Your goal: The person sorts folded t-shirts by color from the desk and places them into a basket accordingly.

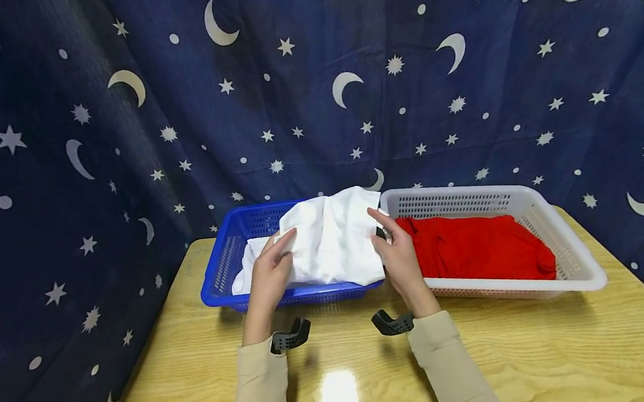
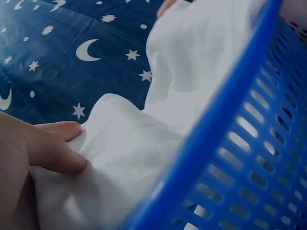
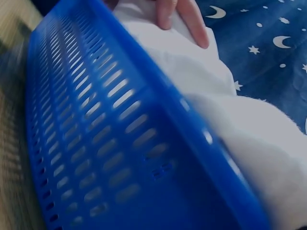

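A white cloth [image 1: 333, 241], soft and creased, is held up over the blue basket [image 1: 320, 294] by both hands. At its left side my left hand [image 1: 271, 277] pinches the edge, the thumb lying on top of the fabric. My right hand [image 1: 400, 258] holds the opposite edge, with index finger and thumb spread along it. More white fabric [image 1: 243, 276] lies inside the basket at the left. Seen from the left wrist, the white cloth [image 2: 129, 143] bulges above the blue rim, and the left fingers [image 2: 62, 155] press on it. The cloth hides much of the basket's inside.
A white basket [image 1: 572, 276] holding red cloth [image 1: 485, 248] stands to the right, close against the blue one. Both sit on a wooden table [image 1: 538, 348]. A dark blue curtain [image 1: 303, 101] with moons and stars hangs behind and at the sides.
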A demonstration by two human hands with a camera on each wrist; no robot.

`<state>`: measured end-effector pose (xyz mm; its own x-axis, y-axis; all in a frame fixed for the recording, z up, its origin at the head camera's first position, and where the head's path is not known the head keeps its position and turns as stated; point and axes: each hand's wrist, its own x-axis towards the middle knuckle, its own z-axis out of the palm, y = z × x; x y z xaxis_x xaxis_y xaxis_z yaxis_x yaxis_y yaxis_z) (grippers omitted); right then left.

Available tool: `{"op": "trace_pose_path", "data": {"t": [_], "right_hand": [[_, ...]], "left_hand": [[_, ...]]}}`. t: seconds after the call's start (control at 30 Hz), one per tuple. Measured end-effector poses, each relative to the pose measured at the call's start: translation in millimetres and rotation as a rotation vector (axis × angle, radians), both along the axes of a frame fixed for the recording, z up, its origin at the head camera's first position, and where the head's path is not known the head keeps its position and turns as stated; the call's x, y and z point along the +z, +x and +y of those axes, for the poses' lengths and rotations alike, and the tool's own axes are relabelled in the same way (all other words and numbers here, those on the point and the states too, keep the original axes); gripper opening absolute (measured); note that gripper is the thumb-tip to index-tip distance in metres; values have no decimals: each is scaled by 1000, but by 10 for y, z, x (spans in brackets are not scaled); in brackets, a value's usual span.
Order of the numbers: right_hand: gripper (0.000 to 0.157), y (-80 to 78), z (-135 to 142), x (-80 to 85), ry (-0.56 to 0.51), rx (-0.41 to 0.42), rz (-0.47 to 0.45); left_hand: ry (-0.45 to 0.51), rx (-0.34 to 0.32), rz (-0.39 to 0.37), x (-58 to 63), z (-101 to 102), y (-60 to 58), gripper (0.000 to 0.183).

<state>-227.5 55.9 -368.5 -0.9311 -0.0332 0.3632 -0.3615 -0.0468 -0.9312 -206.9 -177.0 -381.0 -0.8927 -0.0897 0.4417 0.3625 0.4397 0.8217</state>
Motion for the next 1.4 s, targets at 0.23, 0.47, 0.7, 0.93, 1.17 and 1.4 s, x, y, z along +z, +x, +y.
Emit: {"op": "trace_pose_path", "data": {"t": [0.23, 0.47, 0.7, 0.93, 1.17, 1.4], "right_hand": [[53, 22, -14, 25, 175, -12, 4], [56, -132, -16, -232, 406, 67, 68], [42, -100, -61, -228, 560, 79, 58], [38, -89, -79, -209, 630, 39, 91], [35, -92, -83, -207, 659, 10, 127], [33, -94, -96, -221, 679, 16, 139]], "left_hand": [[-186, 20, -25, 5, 50, 3, 40], [-236, 90, -67, 25, 4, 33, 37], [-189, 183, -119, 52, -76, 73, 33], [-202, 197, -151, 41, -100, 56, 32], [-236, 188, -184, 43, -79, 55, 34], [-298, 181, -220, 34, -77, 63, 37]]}}
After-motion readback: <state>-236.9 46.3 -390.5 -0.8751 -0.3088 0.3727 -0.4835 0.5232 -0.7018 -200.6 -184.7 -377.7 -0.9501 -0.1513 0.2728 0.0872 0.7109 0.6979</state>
